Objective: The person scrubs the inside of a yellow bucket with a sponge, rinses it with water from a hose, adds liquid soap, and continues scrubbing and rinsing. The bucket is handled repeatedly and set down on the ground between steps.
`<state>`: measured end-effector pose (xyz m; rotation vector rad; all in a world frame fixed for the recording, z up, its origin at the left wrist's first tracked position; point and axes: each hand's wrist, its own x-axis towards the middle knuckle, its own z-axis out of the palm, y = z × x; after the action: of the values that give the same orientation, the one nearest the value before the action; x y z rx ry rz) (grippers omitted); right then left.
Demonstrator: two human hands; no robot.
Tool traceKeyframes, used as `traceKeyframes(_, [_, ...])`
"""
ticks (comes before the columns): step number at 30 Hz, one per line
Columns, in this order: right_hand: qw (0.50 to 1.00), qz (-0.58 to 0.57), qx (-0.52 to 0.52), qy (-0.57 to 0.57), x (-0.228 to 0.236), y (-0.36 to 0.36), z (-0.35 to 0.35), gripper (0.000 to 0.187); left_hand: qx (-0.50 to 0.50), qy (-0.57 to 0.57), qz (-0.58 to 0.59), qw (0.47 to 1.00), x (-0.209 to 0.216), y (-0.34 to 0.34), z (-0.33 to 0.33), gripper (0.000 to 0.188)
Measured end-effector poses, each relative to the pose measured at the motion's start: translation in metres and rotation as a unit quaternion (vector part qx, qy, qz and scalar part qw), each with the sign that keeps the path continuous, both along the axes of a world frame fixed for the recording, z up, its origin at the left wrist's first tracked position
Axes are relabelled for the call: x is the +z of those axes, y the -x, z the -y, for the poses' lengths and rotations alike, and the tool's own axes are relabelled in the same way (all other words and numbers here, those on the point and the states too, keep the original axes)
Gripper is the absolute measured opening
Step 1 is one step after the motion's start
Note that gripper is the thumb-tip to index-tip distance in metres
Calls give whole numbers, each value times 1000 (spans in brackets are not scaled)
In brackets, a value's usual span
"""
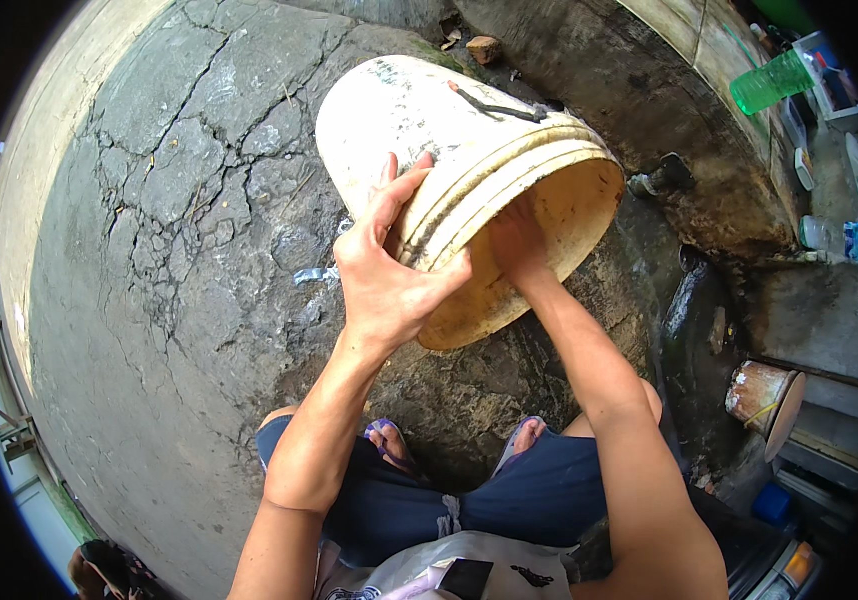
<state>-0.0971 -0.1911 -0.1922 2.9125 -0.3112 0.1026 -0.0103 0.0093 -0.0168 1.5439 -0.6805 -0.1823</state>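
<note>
A large off-white plastic bucket (429,130), stained with dark smudges, lies tipped on its side with its mouth turned toward me and to the right. My left hand (389,260) grips its ribbed rim, thumb near the mouth's edge and fingers spread along the outer wall. Into the yellowed, dirty inside reaches my right hand (517,240). Its fingers are in shadow there, so whether they hold anything is hidden. A dark strip with an orange end (499,106) lies along the bucket's upper side.
Cracked grey concrete (189,200) spreads to the left. A rusty paint can (757,400) stands at the right, and a green plastic bottle (771,84) sits upper right. A brown stone (484,48) lies beyond the bucket. At lower left another person (104,570) is partly visible.
</note>
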Motion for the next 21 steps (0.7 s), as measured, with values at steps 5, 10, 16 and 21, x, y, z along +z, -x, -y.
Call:
traceKeyframes(5, [755, 88, -20, -649, -6, 12, -101, 41, -37, -31, 81, 996, -4, 1, 4, 68])
traceKeyframes(10, [994, -91, 49, -46, 21, 41, -7, 55, -28, -8, 37, 999, -3, 1, 2, 70])
traceKeyframes(16, [803, 137, -71, -575, 2, 3, -97, 55, -37, -41, 86, 995, -5, 6, 8, 69])
traceKeyframes(21, [820, 102, 43, -562, -2, -10, -87, 52, -51, -51, 81, 994, -7, 5, -6, 71])
